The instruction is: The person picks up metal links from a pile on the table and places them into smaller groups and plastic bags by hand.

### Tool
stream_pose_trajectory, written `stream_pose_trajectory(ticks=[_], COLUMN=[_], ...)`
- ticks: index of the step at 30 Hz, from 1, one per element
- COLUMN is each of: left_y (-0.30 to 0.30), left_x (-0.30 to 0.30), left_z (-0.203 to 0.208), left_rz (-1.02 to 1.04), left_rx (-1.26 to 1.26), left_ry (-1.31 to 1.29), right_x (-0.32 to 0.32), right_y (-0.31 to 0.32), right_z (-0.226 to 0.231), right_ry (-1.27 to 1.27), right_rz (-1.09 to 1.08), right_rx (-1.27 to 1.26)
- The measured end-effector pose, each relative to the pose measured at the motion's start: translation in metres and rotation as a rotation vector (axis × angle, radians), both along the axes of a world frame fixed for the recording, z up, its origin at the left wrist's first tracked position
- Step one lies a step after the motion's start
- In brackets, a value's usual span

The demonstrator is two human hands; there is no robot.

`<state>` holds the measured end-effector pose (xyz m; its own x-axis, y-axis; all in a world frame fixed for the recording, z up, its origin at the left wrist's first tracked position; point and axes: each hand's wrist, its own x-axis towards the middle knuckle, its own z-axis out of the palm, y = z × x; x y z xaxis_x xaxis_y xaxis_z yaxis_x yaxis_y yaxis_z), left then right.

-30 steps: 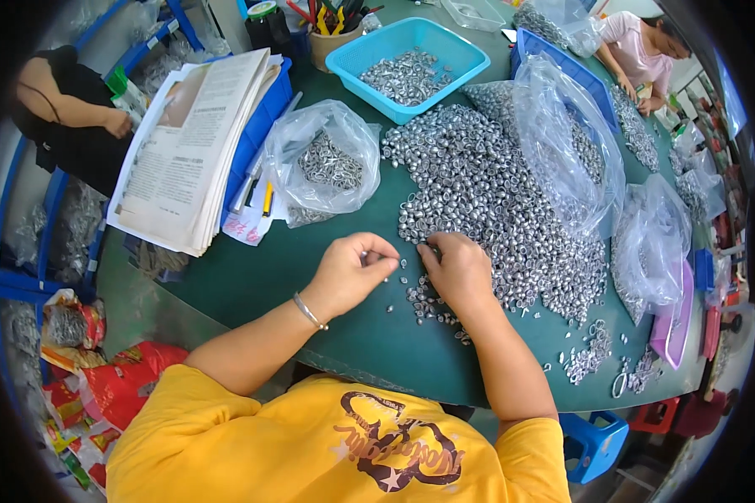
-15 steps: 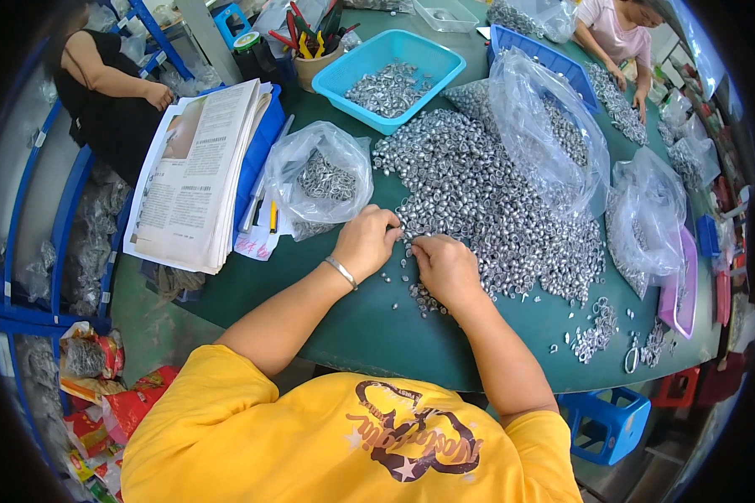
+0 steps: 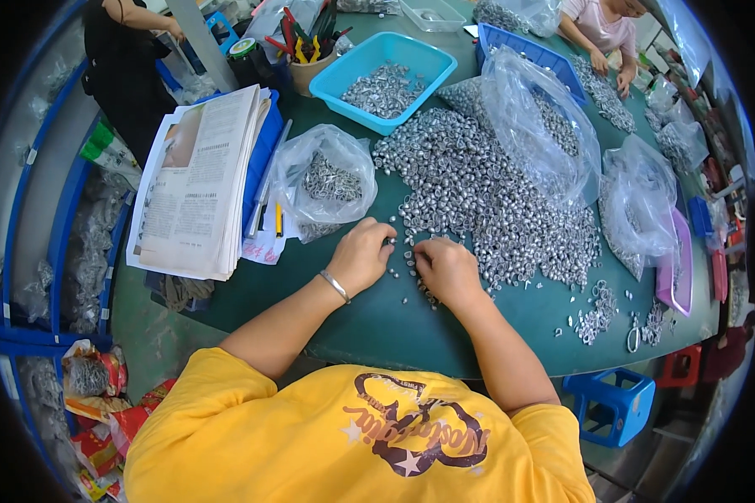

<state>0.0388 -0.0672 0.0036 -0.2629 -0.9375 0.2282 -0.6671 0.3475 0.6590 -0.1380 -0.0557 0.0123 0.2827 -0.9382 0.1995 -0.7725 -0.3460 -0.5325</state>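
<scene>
Two hands (image 3: 361,256) (image 3: 449,272), metal pieces (image 3: 495,189) alongside, room before table edge (image 3: 445,372)

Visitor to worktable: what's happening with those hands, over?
Left hand, right hand: near metal pile, grips unclear. Loose metal pieces between them. Plastic bag at pile's right, away from both hands.

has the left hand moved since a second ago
Yes, slightly: the left hand is a little farther forward, nearer the clear bag beside the newspapers, which stays put against them.
</scene>
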Motion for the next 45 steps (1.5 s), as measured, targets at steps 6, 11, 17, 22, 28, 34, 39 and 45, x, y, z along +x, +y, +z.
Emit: stream_pose_trajectory(ticks=[6,11,17,22,28,34,39,45], left_y=[0.0,0.002,0.003,0.007,0.007,0.021,0.021,0.023], left_x=[0.001,0.0,0.008,0.008,0.006,0.004,0.006,0.005], left_z=[-0.002,-0.001,-0.002,0.001,0.013,0.015,0.014,0.012], left_rz=[-0.019,-0.043,-0.085,-0.094,-0.079,-0.006,0.027,0.061], left_rx=[0.027,-0.005,0.023,0.024,0.244,0.786,0.926,0.908], left_ry=[0.002,0.014,0.046,0.03,0.227,0.706,1.037,1.057], right_x=[0.001,0.005,0.005,-0.002,-0.014,-0.038,-0.036,-0.006], right_y=[0.006,0.006,0.003,0.009,0.015,0.012,-0.016,-0.034], right_z=[0.003,0.0,0.0,0.009,0.011,-0.001,0.016,0.006], right_ry=[-0.035,0.046,-0.046,-0.551,-0.899,-1.575,-1.551,-0.108], right_rz=[-0.018,0.005,0.06,0.017,0.051,0.01,0.019,-0.049], right_rx=[-0.036,-0.005,-0.031,0.424,0.652,1.0,0.964,0.015])
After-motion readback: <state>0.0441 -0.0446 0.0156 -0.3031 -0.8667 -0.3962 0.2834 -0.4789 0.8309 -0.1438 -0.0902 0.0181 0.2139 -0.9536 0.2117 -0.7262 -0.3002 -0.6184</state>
